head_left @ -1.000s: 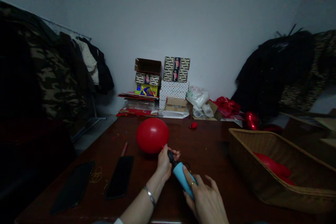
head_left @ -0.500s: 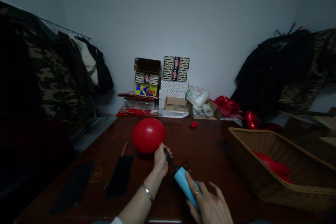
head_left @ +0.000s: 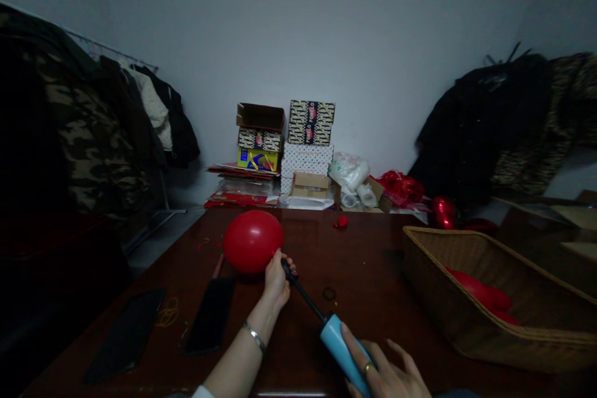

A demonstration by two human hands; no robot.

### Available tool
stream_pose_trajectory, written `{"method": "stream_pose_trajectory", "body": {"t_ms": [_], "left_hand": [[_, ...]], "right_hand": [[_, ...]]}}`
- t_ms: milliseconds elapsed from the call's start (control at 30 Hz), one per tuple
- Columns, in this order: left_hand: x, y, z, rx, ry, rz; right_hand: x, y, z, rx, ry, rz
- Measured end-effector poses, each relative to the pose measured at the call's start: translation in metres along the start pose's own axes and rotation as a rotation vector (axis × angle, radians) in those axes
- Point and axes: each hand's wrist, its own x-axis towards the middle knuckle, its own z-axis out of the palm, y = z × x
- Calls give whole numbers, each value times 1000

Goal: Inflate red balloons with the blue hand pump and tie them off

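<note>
A round, inflated red balloon [head_left: 253, 241] hangs just past my left hand [head_left: 278, 280], over the dark table. My left fingers are closed around the balloon's neck, where it meets the black nozzle end of a hand pump. From there a black rod [head_left: 306, 298] runs down to the pump's light blue barrel [head_left: 346, 351]. My right hand [head_left: 385, 370] is wrapped round that barrel near the table's front edge. The nozzle tip itself is hidden by my left hand.
On the right, a wicker basket [head_left: 466, 339] holds red balloons [head_left: 482, 293]. A black phone [head_left: 211, 316], a dark flat slab [head_left: 125, 336] and yellow rubber bands [head_left: 168, 313] lie on the left. A small red item [head_left: 342, 221] sits far back, before stacked boxes [head_left: 308, 165].
My right hand has drawn the blue barrel down and right, so more black rod shows. My left hand and the balloon have shifted slightly left.
</note>
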Motion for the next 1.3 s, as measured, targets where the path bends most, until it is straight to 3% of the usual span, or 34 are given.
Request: {"method": "stream_pose_trajectory", "body": {"t_ms": [433,667,867,1300], "left_hand": [[-13,-23,6,7,-33,-12],[-18,-22,12,-20,21,-75],[-16,-22,9,2,3,-34],[-6,-5,5,33,-2,29]], "right_hand": [[45,-22,2,17,-56,127],[61,-35,5,1,-79,181],[55,-34,5,15,-93,181],[11,-2,2,-4,38,-14]]}}
